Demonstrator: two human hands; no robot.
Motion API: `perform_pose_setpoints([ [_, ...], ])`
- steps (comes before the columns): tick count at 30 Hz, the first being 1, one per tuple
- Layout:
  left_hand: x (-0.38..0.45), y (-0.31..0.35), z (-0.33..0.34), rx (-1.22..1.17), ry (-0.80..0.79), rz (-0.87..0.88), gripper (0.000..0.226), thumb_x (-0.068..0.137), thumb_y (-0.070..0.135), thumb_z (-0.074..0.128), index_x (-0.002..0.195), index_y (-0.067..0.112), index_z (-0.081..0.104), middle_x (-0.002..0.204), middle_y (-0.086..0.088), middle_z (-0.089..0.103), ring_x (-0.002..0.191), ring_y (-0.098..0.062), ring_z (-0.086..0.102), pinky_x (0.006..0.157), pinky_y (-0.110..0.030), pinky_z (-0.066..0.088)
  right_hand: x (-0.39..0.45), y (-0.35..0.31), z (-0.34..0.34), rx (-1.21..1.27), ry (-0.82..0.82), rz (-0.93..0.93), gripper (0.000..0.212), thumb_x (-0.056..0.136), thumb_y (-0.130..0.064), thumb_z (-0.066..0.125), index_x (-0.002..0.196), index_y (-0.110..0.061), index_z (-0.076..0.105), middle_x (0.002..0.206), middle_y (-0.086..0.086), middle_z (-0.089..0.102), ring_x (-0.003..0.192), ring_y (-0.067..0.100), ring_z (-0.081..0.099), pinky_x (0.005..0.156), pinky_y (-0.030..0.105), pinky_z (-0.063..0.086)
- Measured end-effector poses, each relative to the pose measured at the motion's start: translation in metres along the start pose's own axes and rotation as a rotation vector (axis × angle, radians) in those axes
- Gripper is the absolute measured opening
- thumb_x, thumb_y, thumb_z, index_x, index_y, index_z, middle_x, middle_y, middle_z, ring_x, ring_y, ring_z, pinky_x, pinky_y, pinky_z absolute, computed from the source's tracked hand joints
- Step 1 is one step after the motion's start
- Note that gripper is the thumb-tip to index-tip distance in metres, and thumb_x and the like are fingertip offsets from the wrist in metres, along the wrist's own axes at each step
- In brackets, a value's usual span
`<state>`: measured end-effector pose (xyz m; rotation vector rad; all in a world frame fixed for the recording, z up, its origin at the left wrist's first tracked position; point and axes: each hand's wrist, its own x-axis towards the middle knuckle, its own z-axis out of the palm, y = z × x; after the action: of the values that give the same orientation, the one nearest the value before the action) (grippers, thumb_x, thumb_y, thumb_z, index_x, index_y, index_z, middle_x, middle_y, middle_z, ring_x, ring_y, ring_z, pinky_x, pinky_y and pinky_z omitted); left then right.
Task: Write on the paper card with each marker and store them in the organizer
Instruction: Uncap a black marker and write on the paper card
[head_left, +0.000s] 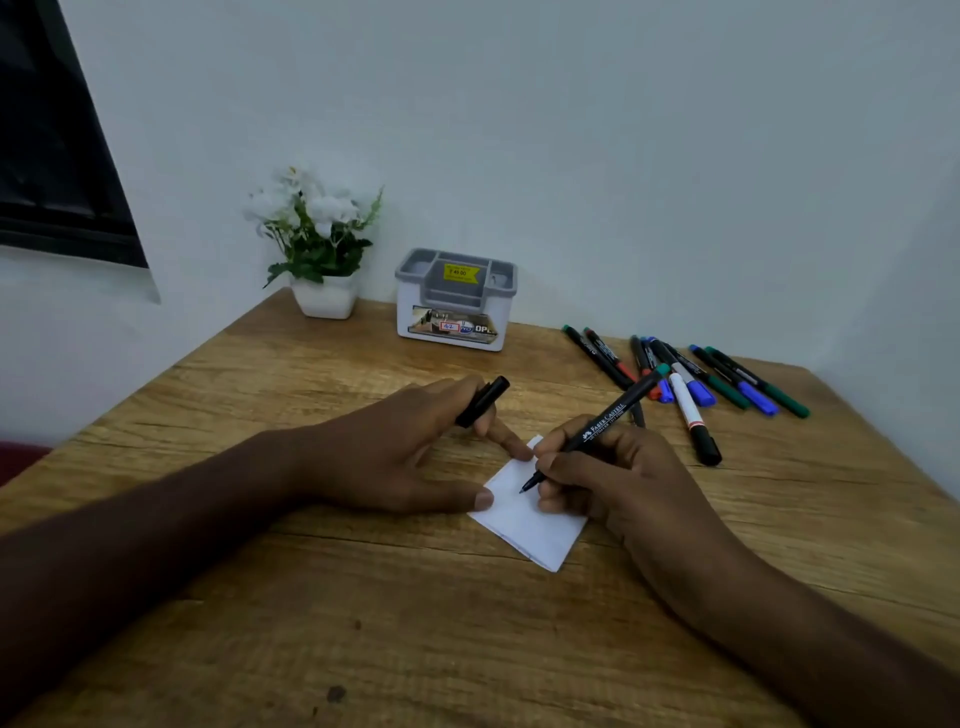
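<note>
While the right hand grips an uncapped black marker in a writing hold, fingers curled round the barrel, the tip rests on or just above the white paper card; contact cannot be confirmed. This card lies on the wooden table, near its middle, turned at an angle. At the card's left edge, the left hand presses down with thumb and one extended finger, while its other fingers curl round a black cap. Beyond the right hand, a loose cluster of markers with green, blue, red and black ends lies on the table, several overlapping. Against the wall stands the grey-and-white organizer, well apart from the card, bearing a yellow sticker. Left of it, just beside, sits a white pot of artificial flowers.
</note>
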<state>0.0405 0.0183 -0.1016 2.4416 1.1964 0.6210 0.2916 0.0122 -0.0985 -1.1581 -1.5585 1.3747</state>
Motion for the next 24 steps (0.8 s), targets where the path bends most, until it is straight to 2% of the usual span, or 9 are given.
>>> perform_pose_setpoints([
  [3, -0.002, -0.003, -0.002, -0.023, -0.019, -0.016, 0.039, 0.094, 0.041, 0.079, 0.115, 0.025, 0.05, 0.109, 0.031, 0.052, 0.106, 0.003, 0.055, 0.083, -0.009, 0.04, 0.001, -0.005, 0.0, -0.044, -0.041, -0.019, 0.01, 0.095, -0.007, 0.072, 0.093, -0.011, 0.081, 0.085, 0.013, 0.081, 0.078, 0.022, 0.077, 0.089, 0.044, 0.064],
  [5, -0.001, -0.003, -0.004, -0.035, -0.038, -0.029, 0.039, 0.094, 0.036, 0.08, 0.115, 0.022, 0.05, 0.111, 0.039, 0.052, 0.107, 0.007, 0.054, 0.082, -0.005, 0.038, 0.002, -0.01, 0.002, -0.141, -0.071, -0.071, 0.01, 0.09, -0.006, 0.073, 0.089, -0.012, 0.081, 0.083, 0.009, 0.081, 0.078, 0.021, 0.078, 0.085, 0.039, 0.063],
  [8, -0.001, -0.004, -0.005, -0.041, -0.054, -0.042, 0.039, 0.094, 0.035, 0.08, 0.115, 0.023, 0.05, 0.11, 0.043, 0.05, 0.107, 0.009, 0.053, 0.082, -0.002, 0.038, 0.007, -0.014, 0.003, -0.279, -0.084, -0.105, 0.011, 0.082, -0.007, 0.078, 0.08, -0.017, 0.08, 0.08, 0.004, 0.08, 0.08, 0.016, 0.078, 0.091, 0.045, 0.062],
  [10, -0.002, -0.005, -0.005, -0.048, -0.052, -0.041, 0.038, 0.093, 0.036, 0.08, 0.114, 0.028, 0.049, 0.108, 0.035, 0.049, 0.106, 0.006, 0.053, 0.082, -0.004, 0.039, 0.008, -0.012, 0.006, -0.301, -0.071, -0.094, 0.009, 0.073, -0.022, 0.082, 0.08, -0.019, 0.08, 0.081, 0.004, 0.08, 0.083, 0.018, 0.077, 0.093, 0.052, 0.062],
  [12, -0.002, -0.007, -0.005, -0.042, -0.064, -0.035, 0.038, 0.093, 0.036, 0.081, 0.112, 0.032, 0.048, 0.108, 0.03, 0.049, 0.105, 0.002, 0.053, 0.083, -0.006, 0.04, 0.009, -0.005, 0.005, -0.293, -0.028, -0.091, 0.035, 0.062, -0.042, 0.078, 0.086, -0.017, 0.078, 0.081, 0.004, 0.079, 0.086, 0.021, 0.077, 0.092, 0.056, 0.062],
  [16, -0.003, -0.008, -0.006, -0.05, -0.077, -0.043, 0.042, 0.091, 0.038, 0.081, 0.118, 0.031, 0.049, 0.113, 0.027, 0.051, 0.11, -0.001, 0.054, 0.086, -0.012, 0.044, 0.004, -0.003, 0.005, -0.264, -0.071, -0.218, 0.005, 0.083, -0.019, 0.077, 0.08, -0.023, 0.079, 0.073, 0.006, 0.078, 0.074, 0.024, 0.075, 0.086, 0.058, 0.062],
  [19, -0.003, -0.008, -0.007, -0.053, -0.082, -0.057, 0.052, 0.09, 0.04, 0.082, 0.128, 0.024, 0.05, 0.121, 0.023, 0.053, 0.115, -0.002, 0.053, 0.092, -0.018, 0.046, 0.002, -0.002, 0.004, -0.308, -0.075, -0.255, 0.02, 0.085, -0.005, 0.079, 0.08, -0.025, 0.081, 0.079, 0.001, 0.08, 0.08, 0.023, 0.076, 0.085, 0.057, 0.063],
  [22, -0.002, -0.008, -0.006, -0.052, -0.081, -0.039, 0.047, 0.089, 0.039, 0.083, 0.12, 0.032, 0.048, 0.121, 0.02, 0.055, 0.114, -0.003, 0.056, 0.092, -0.02, 0.048, 0.006, -0.006, 0.006, -0.369, -0.094, -0.233, 0.018, 0.08, -0.005, 0.08, 0.079, -0.024, 0.081, 0.085, -0.005, 0.081, 0.085, 0.011, 0.076, 0.085, 0.046, 0.065],
  [24, -0.002, -0.008, -0.007, -0.059, -0.076, -0.042, 0.046, 0.089, 0.038, 0.084, 0.117, 0.034, 0.047, 0.12, 0.022, 0.055, 0.113, -0.003, 0.057, 0.09, -0.02, 0.049, 0.007, -0.008, 0.009, -0.377, -0.1, -0.242, 0.013, 0.08, -0.008, 0.079, 0.08, -0.022, 0.081, 0.083, -0.002, 0.081, 0.079, 0.013, 0.077, 0.083, 0.045, 0.066],
])
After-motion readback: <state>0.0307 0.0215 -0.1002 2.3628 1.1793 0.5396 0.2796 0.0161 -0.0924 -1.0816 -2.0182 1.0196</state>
